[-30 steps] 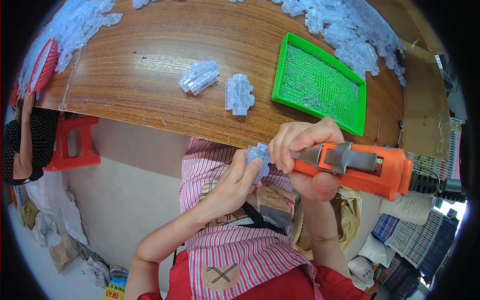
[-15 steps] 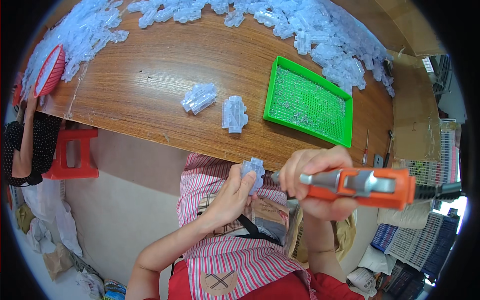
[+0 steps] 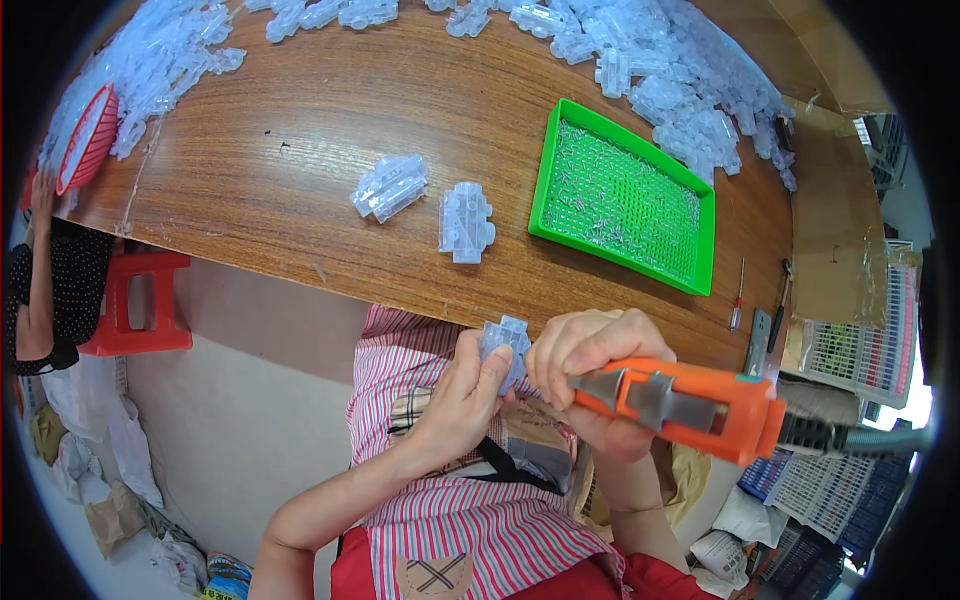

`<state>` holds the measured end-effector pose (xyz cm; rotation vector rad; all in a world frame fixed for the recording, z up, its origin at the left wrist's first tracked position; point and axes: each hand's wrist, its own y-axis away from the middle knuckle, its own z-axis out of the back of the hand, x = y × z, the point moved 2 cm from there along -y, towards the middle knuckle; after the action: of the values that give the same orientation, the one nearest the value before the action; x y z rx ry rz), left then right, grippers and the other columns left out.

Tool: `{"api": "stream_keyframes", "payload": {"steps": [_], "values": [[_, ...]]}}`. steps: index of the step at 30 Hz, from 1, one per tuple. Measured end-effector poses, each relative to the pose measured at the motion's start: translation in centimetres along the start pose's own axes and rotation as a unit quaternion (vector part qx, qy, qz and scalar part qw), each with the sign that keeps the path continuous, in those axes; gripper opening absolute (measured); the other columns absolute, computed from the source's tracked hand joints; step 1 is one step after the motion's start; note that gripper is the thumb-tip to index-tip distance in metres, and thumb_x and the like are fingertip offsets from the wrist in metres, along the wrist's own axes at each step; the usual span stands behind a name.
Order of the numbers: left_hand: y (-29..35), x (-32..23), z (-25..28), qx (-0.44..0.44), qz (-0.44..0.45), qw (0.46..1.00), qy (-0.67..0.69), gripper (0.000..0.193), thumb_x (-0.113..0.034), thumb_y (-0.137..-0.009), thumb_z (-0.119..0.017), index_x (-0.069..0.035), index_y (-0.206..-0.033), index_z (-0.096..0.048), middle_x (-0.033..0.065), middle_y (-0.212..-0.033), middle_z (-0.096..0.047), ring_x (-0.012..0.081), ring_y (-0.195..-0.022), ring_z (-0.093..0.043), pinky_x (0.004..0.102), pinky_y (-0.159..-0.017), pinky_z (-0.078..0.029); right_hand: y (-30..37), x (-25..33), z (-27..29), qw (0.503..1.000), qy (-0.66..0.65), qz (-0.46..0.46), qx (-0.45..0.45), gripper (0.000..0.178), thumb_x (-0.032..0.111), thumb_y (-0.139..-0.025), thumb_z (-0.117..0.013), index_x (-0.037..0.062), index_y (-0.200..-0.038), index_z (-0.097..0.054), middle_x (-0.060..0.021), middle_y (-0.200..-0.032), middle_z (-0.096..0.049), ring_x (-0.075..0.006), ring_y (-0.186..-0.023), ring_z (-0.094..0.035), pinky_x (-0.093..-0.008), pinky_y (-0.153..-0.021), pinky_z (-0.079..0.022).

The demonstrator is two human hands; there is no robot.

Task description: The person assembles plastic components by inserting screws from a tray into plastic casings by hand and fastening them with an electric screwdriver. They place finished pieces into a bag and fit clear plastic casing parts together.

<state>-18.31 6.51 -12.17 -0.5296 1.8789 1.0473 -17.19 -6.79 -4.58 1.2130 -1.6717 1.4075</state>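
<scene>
My left hand (image 3: 465, 390) grips a clear plastic part (image 3: 507, 345) by its side, just off the table's near edge. Closed around an orange electric screwdriver (image 3: 690, 405) is my right hand (image 3: 600, 375), its fingers at the metal nose beside the part. The driver's tip is hidden behind those fingers, so I cannot tell whether it touches the part. Two similar clear parts lie on the wooden table, a tilted one (image 3: 390, 187) and an upright one (image 3: 466, 222). A green perforated tray (image 3: 622, 263) with many small screws stands to their right.
Heaps of clear parts (image 3: 690, 100) line the table's far side. A red basket (image 3: 92, 140) is at the far left, touched by another person's hand (image 3: 42, 195). Small screwdrivers (image 3: 738, 300) lie by the right edge, near a cardboard wall (image 3: 835, 210). A red stool (image 3: 135, 305) stands left.
The orange screwdriver and my right hand have moved left toward the clear part, with the tool's rear end swinging lower. My left hand stays almost in place. The view has shifted slightly.
</scene>
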Motion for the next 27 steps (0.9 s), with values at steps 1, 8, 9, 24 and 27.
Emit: {"api": "stream_keyframes", "payload": {"steps": [1,8,9,24,27], "values": [[0.0,-0.1,-0.1,-0.011,-0.024,1.0,0.003,0.027,-0.025,-0.1,-0.04,0.0,-0.108,-0.036,0.008,-0.081,-0.052,0.0122,-0.066,-0.052,0.0279,-0.059,-0.045,0.1,-0.4,0.3,1.0,-0.018,-0.003,0.017,0.027,0.027,-0.087,-0.062,0.0019,-0.089,-0.052,-0.0068,-0.057,-0.053,-0.016,-0.049,-0.049,-0.0294,-0.046,-0.042],[0.2,0.5,-0.4,-0.005,-0.021,1.0,-0.011,0.028,-0.026,-0.1,-0.038,0.001,-0.109,-0.037,0.0078,-0.079,-0.053,0.0143,-0.065,-0.052,0.0299,-0.059,-0.045,0.4,-0.1,0.7,0.998,0.053,0.001,0.034,0.047,0.04,-0.08,-0.07,-0.0019,-0.095,-0.055,-0.0054,-0.059,-0.053,-0.0144,-0.048,-0.049,-0.0269,-0.045,-0.042],[0.0,0.4,-0.2,-0.005,-0.03,0.999,-0.013,0.028,-0.026,-0.1,-0.038,0.001,-0.109,-0.037,0.0078,-0.079,-0.053,0.0143,-0.065,-0.052,0.0299,-0.059,-0.045,0.5,0.0,0.8,0.998,0.051,-0.031,0.015,0.053,0.046,-0.08,-0.069,-0.0021,-0.095,-0.054,-0.0052,-0.06,-0.054,-0.0146,-0.049,-0.049,-0.0267,-0.045,-0.042],[0.1,0.3,0.8,-0.061,0.07,0.97,0.226,0.032,-0.02,-0.091,-0.061,-0.004,-0.114,-0.045,0.0061,-0.108,-0.058,0.0125,-0.095,-0.059,0.0271,-0.083,-0.05,-1.0,1.9,0.3,0.997,-0.041,0.01,-0.058,0.067,0.066,-0.08,-0.054,0.0005,-0.095,-0.046,-0.0034,-0.06,-0.052,-0.0147,-0.051,-0.05,-0.0268,-0.044,-0.044],[-0.3,0.2,0.5,-0.057,0.075,0.966,0.24,0.033,-0.021,-0.09,-0.062,-0.004,-0.11,-0.043,0.0065,-0.104,-0.057,0.0117,-0.092,-0.058,0.0256,-0.078,-0.052,-0.6,0.6,0.2,0.998,-0.035,0.005,-0.053,0.069,0.068,-0.078,-0.054,0.0008,-0.095,-0.046,-0.0033,-0.06,-0.051,-0.0141,-0.051,-0.05,-0.0274,-0.045,-0.044]]}}
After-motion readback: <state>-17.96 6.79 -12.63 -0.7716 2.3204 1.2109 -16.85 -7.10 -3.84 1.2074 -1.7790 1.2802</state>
